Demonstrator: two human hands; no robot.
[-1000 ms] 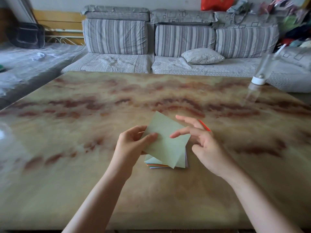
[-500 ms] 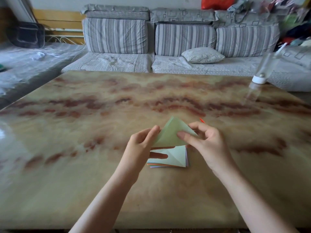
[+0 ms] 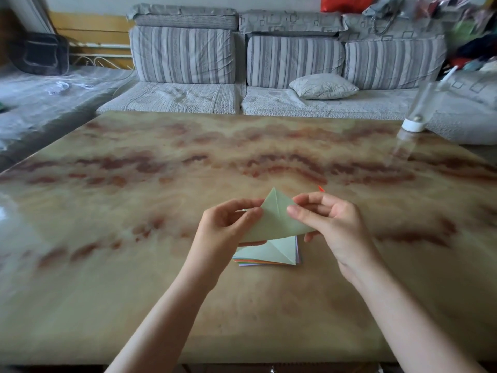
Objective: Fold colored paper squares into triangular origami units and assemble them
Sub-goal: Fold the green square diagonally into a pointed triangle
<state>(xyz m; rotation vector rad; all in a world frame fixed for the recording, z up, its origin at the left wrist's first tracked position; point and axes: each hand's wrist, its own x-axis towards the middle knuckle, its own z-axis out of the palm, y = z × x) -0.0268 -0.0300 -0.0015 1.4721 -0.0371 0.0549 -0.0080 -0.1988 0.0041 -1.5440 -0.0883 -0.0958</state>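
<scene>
A pale green paper sheet (image 3: 274,219) is folded into a triangle, its tip pointing away from me, and is held just above the table. My left hand (image 3: 228,227) pinches its left edge between thumb and fingers. My right hand (image 3: 328,224) pinches its right side, thumb on top. Below them lies a stack of coloured paper squares (image 3: 271,254) with a creased green sheet on top. A small red piece (image 3: 321,188) peeks out behind my right hand.
The marbled brown table (image 3: 134,211) stretches wide on all sides. A clear bottle with a white cap (image 3: 418,109) stands upside down at the far right corner. A grey striped sofa (image 3: 269,60) with a pillow runs behind the table.
The flat green square held by my left hand has been folded in half into a triangle. My right hand closed onto its right side, and both hands now pinch it.
</scene>
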